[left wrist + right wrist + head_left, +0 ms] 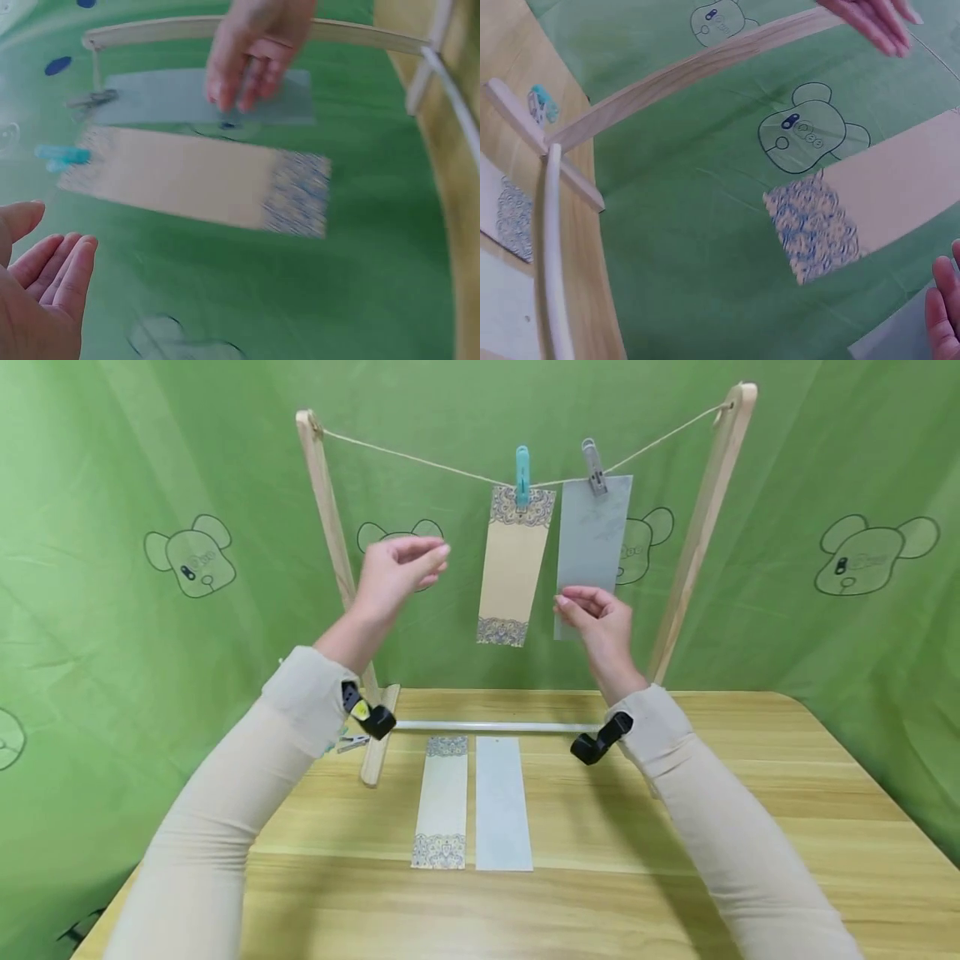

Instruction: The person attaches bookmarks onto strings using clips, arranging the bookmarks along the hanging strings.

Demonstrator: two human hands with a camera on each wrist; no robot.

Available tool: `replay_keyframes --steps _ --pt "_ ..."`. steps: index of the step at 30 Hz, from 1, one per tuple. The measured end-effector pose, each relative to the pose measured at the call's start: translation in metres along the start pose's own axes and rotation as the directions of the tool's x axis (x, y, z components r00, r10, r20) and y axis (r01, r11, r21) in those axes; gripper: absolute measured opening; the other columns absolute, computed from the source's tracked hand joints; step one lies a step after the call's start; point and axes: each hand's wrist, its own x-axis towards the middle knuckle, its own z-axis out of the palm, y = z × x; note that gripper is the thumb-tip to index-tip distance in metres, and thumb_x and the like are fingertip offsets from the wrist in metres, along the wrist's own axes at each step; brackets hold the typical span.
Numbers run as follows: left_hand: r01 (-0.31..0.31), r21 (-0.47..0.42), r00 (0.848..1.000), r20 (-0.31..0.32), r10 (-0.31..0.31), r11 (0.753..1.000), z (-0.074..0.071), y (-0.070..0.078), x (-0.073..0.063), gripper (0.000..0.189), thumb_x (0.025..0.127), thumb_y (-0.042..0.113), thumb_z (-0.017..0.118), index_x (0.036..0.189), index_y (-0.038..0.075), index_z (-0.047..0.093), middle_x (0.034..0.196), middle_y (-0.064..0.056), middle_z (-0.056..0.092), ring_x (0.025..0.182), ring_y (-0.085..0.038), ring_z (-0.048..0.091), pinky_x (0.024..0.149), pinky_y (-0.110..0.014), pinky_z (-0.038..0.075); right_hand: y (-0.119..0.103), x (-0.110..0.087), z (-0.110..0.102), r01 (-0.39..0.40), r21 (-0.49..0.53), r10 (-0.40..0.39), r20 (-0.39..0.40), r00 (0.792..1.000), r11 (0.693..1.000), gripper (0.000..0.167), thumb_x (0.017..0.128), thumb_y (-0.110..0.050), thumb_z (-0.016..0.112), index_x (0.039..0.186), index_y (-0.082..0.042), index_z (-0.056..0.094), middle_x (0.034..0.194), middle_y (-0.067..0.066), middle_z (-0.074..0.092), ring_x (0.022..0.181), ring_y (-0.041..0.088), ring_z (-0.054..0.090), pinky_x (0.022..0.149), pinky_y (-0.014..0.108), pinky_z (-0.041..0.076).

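Observation:
A cream card with patterned ends (pixel 510 568) hangs from a string (pixel 412 458), clipped by a teal clothespin (pixel 522 468). To its right hangs a plain grey card (pixel 591 535) under a grey clothespin (pixel 593 464). My left hand (pixel 397 572) is raised left of the cream card, apart from it; the left wrist view shows its thumb and fingers spread with nothing between. My right hand (pixel 602 625) is at the lower part of the grey card and covers some of it. Its fingers (pixel 937 319) are loosely bent and hold nothing.
Two wooden posts, left (pixel 330 510) and right (pixel 705 527), carry the string, and a white rod (pixel 495 726) joins them low down. On the table (pixel 600 893) lie another patterned card (pixel 442 802) and a pale plain card (pixel 502 802). Loose clothespins (pixel 544 105) lie by the left foot.

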Motion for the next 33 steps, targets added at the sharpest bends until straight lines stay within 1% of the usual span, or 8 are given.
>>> replay_keyframes --steps 3,8,13,18,22,26,30,33 --pt "0.009 0.018 1.0 -0.008 -0.009 1.0 -0.011 -0.022 -0.01 0.036 0.088 0.014 0.066 0.12 0.0 0.06 0.117 -0.016 0.062 0.101 -0.022 0.062 0.087 -0.022 0.052 0.003 -0.005 -0.006 -0.017 -0.027 0.017 0.013 1.0 0.999 0.023 0.082 -0.005 0.072 0.104 0.0 0.064 0.088 0.002 0.069 0.078 0.01 0.066 0.077 0.021 0.055" --pt "0.033 0.065 0.997 -0.073 -0.029 0.997 -0.031 -0.06 -0.022 0.034 0.088 0.015 0.066 0.118 0.0 0.061 0.114 -0.016 0.064 0.089 -0.011 0.064 0.084 -0.022 0.053 0.008 -0.015 -0.018 -0.035 -0.067 0.037 0.031 0.999 0.997 0.022 0.083 -0.007 0.071 0.104 0.0 0.064 0.086 -0.001 0.069 0.078 0.009 0.065 0.076 0.019 0.054" --pt "0.059 0.112 0.994 -0.101 -0.048 0.992 -0.052 -0.095 -0.039 0.036 0.088 0.019 0.067 0.119 0.0 0.061 0.113 -0.017 0.064 0.089 -0.012 0.063 0.081 -0.019 0.053 0.016 -0.025 -0.032 -0.056 -0.125 0.06 0.026 0.998 0.991 0.021 0.084 -0.009 0.071 0.103 -0.001 0.065 0.083 -0.004 0.07 0.078 0.009 0.066 0.074 0.016 0.054" --pt "0.09 0.123 0.989 -0.127 -0.074 0.988 -0.068 -0.122 -0.057 0.038 0.088 0.023 0.067 0.118 0.0 0.061 0.11 -0.017 0.065 0.087 -0.011 0.065 0.081 -0.019 0.054 0.026 -0.035 -0.045 -0.076 -0.195 0.089 0.057 0.994 0.978 0.025 0.085 -0.015 0.071 0.106 -0.003 0.064 0.089 -0.003 0.069 0.081 0.008 0.064 0.078 0.016 0.053" --pt "0.118 0.135 0.981 -0.168 -0.095 0.984 -0.077 -0.142 -0.071 0.038 0.088 0.025 0.068 0.116 0.001 0.063 0.107 -0.013 0.068 0.085 -0.012 0.067 0.079 -0.019 0.054 0.038 -0.046 -0.051 -0.091 -0.293 0.116 0.07 0.991 0.952 0.031 0.086 -0.02 0.07 0.11 -0.003 0.062 0.089 -0.007 0.068 0.08 0.005 0.063 0.079 0.016 0.053" --pt "0.148 0.128 0.971 -0.208 -0.119 0.981 -0.084 -0.16 -0.081 0.036 0.089 0.024 0.067 0.116 -0.001 0.063 0.108 -0.013 0.068 0.083 -0.012 0.067 0.078 -0.019 0.055 0.051 -0.057 -0.057 -0.116 -0.346 0.153 0.082 0.985 0.931 0.038 0.087 -0.022 0.069 0.115 0.002 0.059 0.095 -0.003 0.068 0.083 0.005 0.064 0.08 0.016 0.053" --pt "0.152 0.096 0.964 -0.232 -0.126 0.984 -0.092 -0.176 -0.089 0.036 0.09 0.021 0.066 0.116 -0.004 0.061 0.106 -0.012 0.069 0.081 -0.005 0.066 0.077 -0.02 0.055 0.064 -0.068 -0.062 -0.142 -0.359 0.186 0.092 0.978 0.922 0.04 0.087 -0.021 0.068 0.117 0.004 0.057 0.095 -0.004 0.068 0.084 0.005 0.064 0.081 0.018 0.053" --pt "0.167 0.075 0.958 -0.247 -0.144 0.983 -0.1 -0.186 -0.095 0.039 0.09 0.019 0.066 0.117 -0.007 0.059 0.099 -0.003 0.071 0.08 -0.002 0.065 0.077 -0.02 0.055 0.074 -0.075 -0.065 -0.141 -0.337 0.188 0.111 0.976 0.931 0.039 0.088 -0.016 0.067 0.117 0.008 0.056 0.092 -0.007 0.068 0.082 0.003 0.064 0.079 0.018 0.054"
